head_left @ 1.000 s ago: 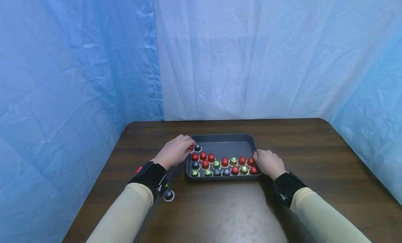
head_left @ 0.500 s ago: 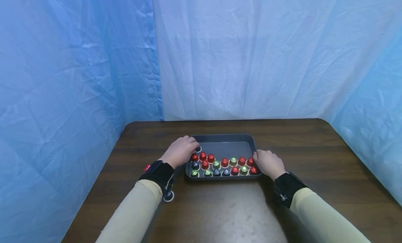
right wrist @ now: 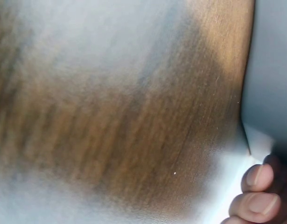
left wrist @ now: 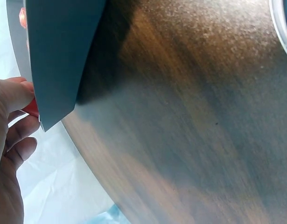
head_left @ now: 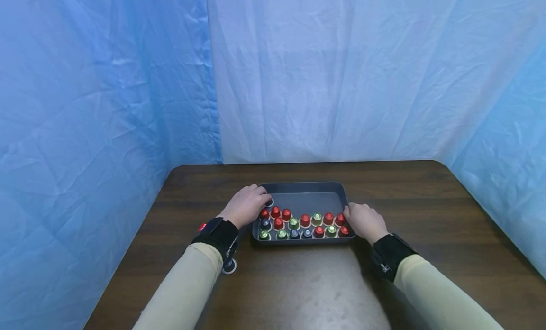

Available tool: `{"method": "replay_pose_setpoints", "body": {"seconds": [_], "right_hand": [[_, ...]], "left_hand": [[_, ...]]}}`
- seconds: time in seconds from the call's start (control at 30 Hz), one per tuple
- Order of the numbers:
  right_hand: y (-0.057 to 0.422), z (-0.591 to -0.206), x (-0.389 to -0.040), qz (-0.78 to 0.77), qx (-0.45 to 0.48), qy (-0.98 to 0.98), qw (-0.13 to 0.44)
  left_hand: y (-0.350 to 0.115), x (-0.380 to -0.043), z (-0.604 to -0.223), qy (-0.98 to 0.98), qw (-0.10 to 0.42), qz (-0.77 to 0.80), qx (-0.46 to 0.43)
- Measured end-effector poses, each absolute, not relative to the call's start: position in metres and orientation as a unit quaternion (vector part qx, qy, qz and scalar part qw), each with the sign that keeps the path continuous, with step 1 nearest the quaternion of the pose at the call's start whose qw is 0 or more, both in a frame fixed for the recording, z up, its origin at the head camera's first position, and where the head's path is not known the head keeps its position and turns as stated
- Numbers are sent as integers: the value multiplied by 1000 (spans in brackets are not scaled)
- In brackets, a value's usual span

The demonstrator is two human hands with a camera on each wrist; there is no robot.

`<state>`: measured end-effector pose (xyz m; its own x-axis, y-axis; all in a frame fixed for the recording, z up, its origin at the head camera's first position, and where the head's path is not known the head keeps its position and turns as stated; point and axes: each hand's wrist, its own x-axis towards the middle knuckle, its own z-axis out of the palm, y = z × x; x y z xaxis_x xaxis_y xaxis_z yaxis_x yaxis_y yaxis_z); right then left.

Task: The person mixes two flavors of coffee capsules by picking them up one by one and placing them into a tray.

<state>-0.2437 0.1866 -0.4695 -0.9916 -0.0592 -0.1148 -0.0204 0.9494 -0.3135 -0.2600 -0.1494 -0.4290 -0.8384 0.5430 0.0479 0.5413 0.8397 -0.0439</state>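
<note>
A dark grey baking tray (head_left: 309, 199) lies on the table, with red, green and dark blue coffee capsules standing in rows in its near half. My left hand (head_left: 245, 206) is over the tray's far left part. In the left wrist view its thumb and fingers pinch a red coffee capsule (left wrist: 31, 108) just inside the tray wall. Right beside these fingertips stands a dark blue capsule (head_left: 269, 203), partly covered by them in the head view. My right hand (head_left: 366, 221) grips the tray's right rim, its curled fingers (right wrist: 257, 205) showing at the corner in the right wrist view.
A loose dark capsule (head_left: 229, 267) with a silvery rim stands on the brown wooden table (head_left: 307, 282), partly behind the left wrist strap (head_left: 219, 235). Blue-white sheets (head_left: 324, 74) hang behind the table and along both sides.
My left hand has moved slightly right with the red capsule, now overlapping the dark blue one from the head view. The right hand and tray stay where they were.
</note>
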Motion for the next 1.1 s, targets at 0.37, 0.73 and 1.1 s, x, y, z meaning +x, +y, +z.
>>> {"method": "replay_pose_setpoints", "body": {"seconds": [0.37, 0.73, 1.1], "right_hand": [[185, -469, -242, -161, -21, 985, 64], [187, -468, -243, -159, -22, 985, 61], [187, -467, -244, -159, -24, 985, 64]], "left_hand": [[-148, -262, -435, -961, 48, 25, -271], [-152, -263, -438, -960, 53, 63, -268], [-153, -261, -437, -970, -2, 45, -239]]}}
